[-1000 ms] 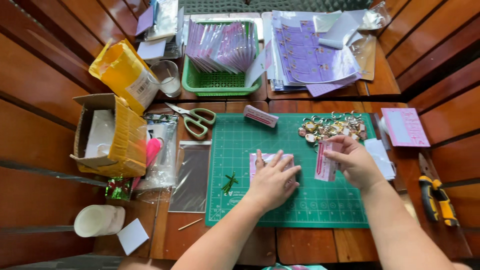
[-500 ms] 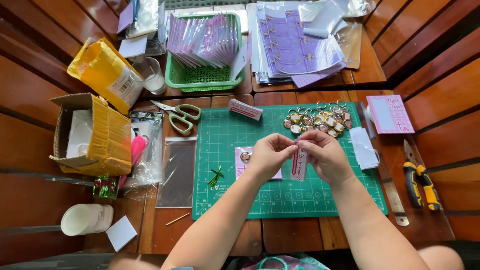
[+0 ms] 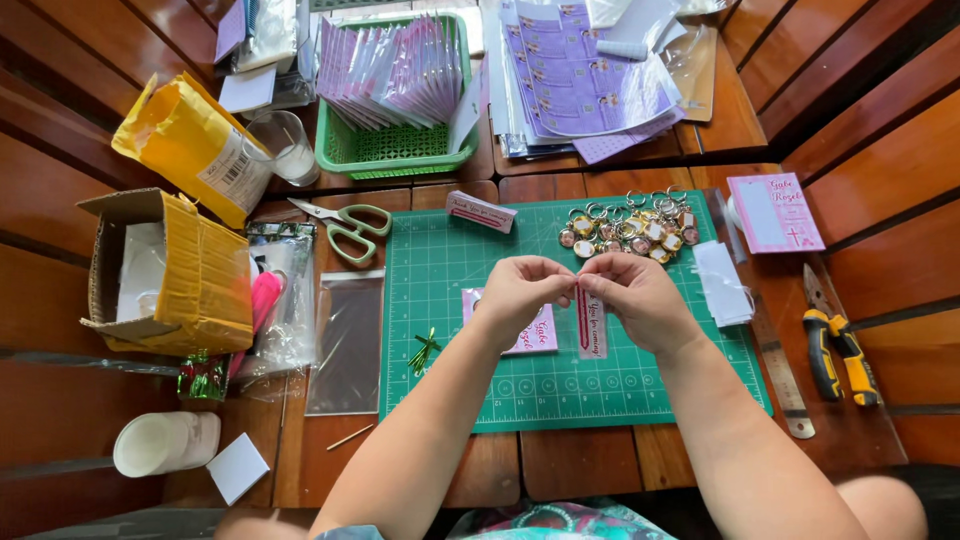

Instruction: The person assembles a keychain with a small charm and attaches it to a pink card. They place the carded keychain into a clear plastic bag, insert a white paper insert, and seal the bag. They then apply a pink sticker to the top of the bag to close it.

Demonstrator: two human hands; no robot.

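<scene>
My left hand (image 3: 522,290) and my right hand (image 3: 636,296) meet fingertip to fingertip above the green cutting mat (image 3: 450,300). Together they pinch the top of a narrow pink paper strip (image 3: 590,328) that hangs down between them. Under my left hand a pink card (image 3: 535,335) lies on the mat. A pile of round keychains (image 3: 628,228) sits at the mat's far edge, just beyond my hands. A second folded pink strip (image 3: 481,211) rests at the mat's top edge.
Scissors (image 3: 345,226), clear plastic sleeves (image 3: 345,340) and an open cardboard box (image 3: 165,270) lie to the left. A green basket (image 3: 395,150) of cards and purple printed sheets (image 3: 585,85) stand at the back. A metal ruler (image 3: 775,350), a utility knife (image 3: 835,345) and a pink booklet (image 3: 775,212) lie right.
My left hand lifted off the pink card on the mat and joined my right hand, which brought the pink strip up between both sets of fingertips. The view shifted slightly.
</scene>
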